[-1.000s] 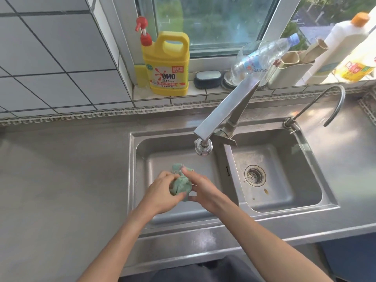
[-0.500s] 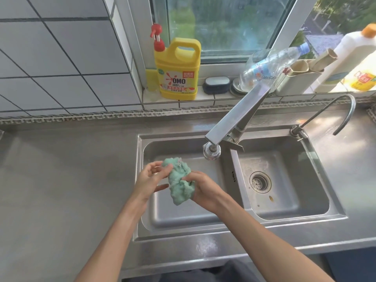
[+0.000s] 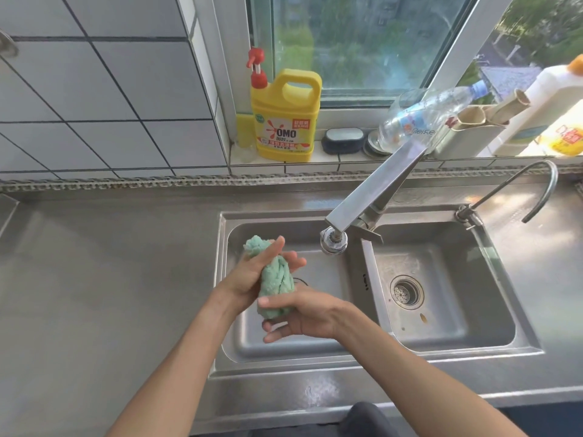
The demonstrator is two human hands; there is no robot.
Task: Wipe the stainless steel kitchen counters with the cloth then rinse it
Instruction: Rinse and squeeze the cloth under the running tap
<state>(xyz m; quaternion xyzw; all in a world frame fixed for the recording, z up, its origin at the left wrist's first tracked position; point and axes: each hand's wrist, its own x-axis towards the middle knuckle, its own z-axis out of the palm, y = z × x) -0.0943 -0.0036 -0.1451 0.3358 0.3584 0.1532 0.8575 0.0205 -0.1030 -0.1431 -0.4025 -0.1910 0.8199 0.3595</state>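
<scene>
Two bare hands met over the left basin at the centre of the frame, with a twisted green cloth (image 3: 275, 283) between them. Nearest the camera, the right hand (image 3: 303, 313) held the cloth's lower end, its thumb lying across the front and its fingers curled beneath. Just beyond, the left hand (image 3: 252, 272) held the upper part, palm against the twist and fingers closed loosely round it, with a tuft of cloth poking out past them toward the upper left.

Judging by its rope-like twist, the cloth was soft, limp and probably wet: light to carry, not fragile, likely to drip, and best gripped at both ends for wringing. No water could be seen running from the square tap (image 3: 372, 197), whose head hung just right of the hands.

For room, the sink (image 3: 362, 357) had a raised rim all round and a divider between its two basins, and the tap spout crossed above that divider, so lifting toward the right looked the tighter path. The steel worktop (image 3: 110, 279) lay broad at the left of the frame. Farther back, along the window ledge at the top, stood a yellow detergent jug (image 3: 285, 121), a tilted clear bottle (image 3: 426, 118) and a curved second faucet (image 3: 533, 184).
</scene>
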